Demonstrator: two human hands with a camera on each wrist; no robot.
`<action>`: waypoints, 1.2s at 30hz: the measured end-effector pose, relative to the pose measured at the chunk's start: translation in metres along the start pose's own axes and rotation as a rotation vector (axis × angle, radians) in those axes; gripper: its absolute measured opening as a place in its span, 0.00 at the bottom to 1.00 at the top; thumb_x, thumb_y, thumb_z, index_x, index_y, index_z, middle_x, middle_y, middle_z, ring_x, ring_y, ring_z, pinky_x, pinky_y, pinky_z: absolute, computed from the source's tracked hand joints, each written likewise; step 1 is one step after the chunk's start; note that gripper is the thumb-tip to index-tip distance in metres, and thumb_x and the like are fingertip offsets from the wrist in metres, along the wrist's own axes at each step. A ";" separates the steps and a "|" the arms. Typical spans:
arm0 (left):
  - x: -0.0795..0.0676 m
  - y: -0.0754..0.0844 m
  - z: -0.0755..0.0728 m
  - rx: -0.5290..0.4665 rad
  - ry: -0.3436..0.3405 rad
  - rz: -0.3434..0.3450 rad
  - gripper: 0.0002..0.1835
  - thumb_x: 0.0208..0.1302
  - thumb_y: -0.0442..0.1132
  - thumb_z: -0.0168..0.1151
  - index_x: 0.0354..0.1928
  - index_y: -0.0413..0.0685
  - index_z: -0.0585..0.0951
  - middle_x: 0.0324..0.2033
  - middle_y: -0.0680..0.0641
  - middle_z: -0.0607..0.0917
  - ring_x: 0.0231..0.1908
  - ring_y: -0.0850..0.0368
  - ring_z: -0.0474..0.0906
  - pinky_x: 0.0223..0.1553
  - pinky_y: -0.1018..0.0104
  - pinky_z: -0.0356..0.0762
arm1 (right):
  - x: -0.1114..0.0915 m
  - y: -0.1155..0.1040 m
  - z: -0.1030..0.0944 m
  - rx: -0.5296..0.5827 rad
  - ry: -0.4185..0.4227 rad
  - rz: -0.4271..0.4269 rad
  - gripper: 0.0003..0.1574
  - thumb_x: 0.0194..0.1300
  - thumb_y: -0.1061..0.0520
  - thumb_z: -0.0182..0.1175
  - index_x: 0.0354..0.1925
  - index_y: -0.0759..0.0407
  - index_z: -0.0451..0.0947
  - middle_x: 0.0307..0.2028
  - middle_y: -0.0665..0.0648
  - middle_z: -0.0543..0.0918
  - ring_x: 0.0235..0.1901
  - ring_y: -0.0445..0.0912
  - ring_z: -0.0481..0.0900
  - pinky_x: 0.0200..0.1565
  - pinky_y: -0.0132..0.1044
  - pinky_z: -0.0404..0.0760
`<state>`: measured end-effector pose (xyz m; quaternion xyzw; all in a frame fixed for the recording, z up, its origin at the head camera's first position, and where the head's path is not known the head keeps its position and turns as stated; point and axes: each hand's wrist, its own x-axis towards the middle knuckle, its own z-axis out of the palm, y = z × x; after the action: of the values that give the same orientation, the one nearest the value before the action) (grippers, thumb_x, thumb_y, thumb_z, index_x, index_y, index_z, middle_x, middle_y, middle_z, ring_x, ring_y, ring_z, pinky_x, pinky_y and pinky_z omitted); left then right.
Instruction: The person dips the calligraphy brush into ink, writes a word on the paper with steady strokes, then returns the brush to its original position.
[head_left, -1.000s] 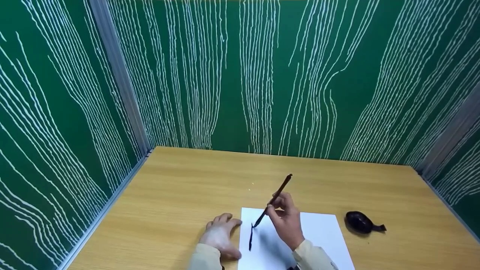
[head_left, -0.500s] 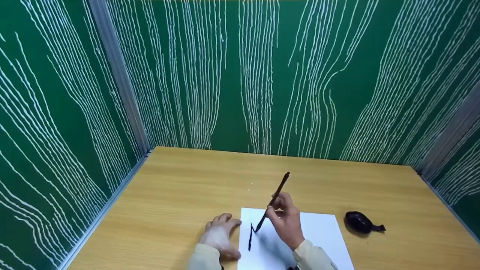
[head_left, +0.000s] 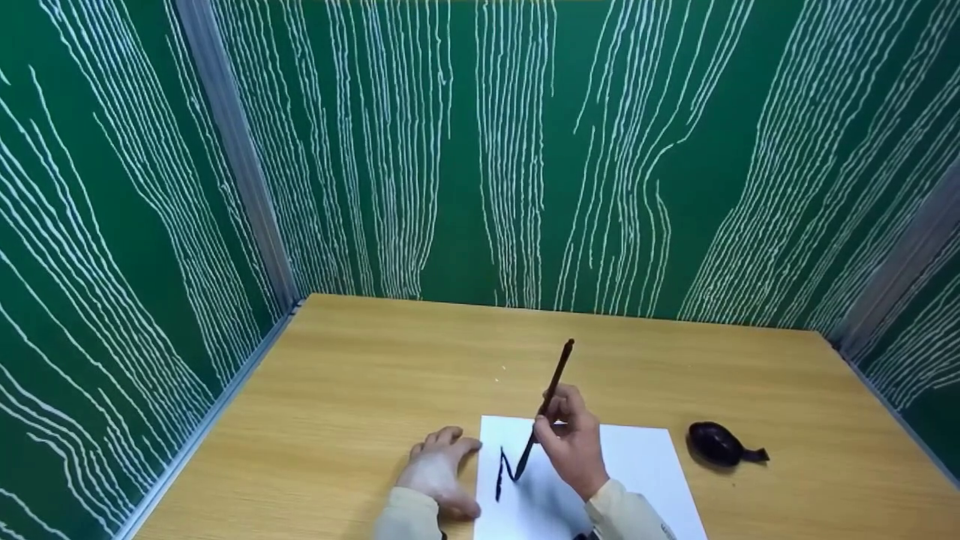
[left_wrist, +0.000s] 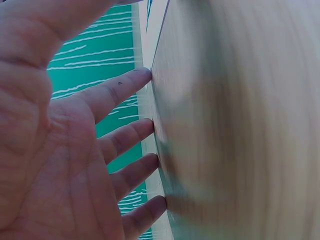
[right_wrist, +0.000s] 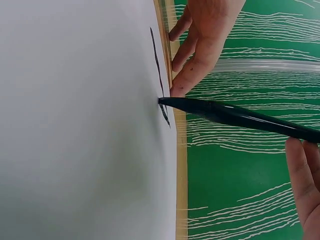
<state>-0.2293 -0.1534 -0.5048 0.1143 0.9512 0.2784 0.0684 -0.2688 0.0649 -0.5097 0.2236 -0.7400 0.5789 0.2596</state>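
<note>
My right hand pinches a dark brush whose tip meets a white sheet of paper. In the right wrist view the brush slants across, its pointed black tip at the paper's surface. Black strokes on the sheet's left part form a tall line and a diagonal running down from its top to the tip. My left hand rests at the paper's left edge with fingers spread. The left wrist view shows those fingers straight, fingertips on the wooden surface.
A black rounded object with a short narrow tail lies on the wooden table to the right of the paper. Green panels with wavy white lines stand around the table's back and sides, with grey posts at the corners.
The brush tip has moved down and to the right, lengthening the diagonal black stroke from the top of the first line. The brush stands more upright. My left hand has stayed in place.
</note>
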 end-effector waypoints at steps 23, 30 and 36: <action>-0.001 0.002 0.000 0.026 -0.014 -0.025 0.53 0.31 0.46 0.84 0.69 0.51 0.77 0.73 0.36 0.72 0.74 0.33 0.65 0.74 0.32 0.63 | -0.006 -0.009 -0.005 0.008 -0.008 0.006 0.24 0.55 0.79 0.58 0.46 0.59 0.77 0.24 0.55 0.81 0.24 0.34 0.77 0.22 0.32 0.83; 0.000 0.002 0.000 0.017 -0.018 -0.020 0.53 0.31 0.46 0.84 0.69 0.50 0.77 0.73 0.36 0.72 0.74 0.32 0.64 0.74 0.32 0.62 | -0.006 -0.008 -0.007 0.008 -0.008 0.017 0.24 0.56 0.79 0.57 0.46 0.58 0.77 0.24 0.55 0.80 0.24 0.35 0.77 0.21 0.33 0.83; -0.001 0.002 0.000 0.013 -0.003 0.003 0.52 0.32 0.45 0.85 0.69 0.49 0.78 0.72 0.36 0.72 0.73 0.32 0.65 0.73 0.31 0.63 | -0.003 -0.006 -0.007 0.007 0.016 -0.011 0.24 0.55 0.79 0.56 0.46 0.59 0.76 0.23 0.55 0.80 0.25 0.34 0.79 0.23 0.30 0.83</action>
<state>-0.2278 -0.1521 -0.5039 0.1165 0.9527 0.2720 0.0688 -0.2619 0.0706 -0.5060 0.2241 -0.7346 0.5818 0.2677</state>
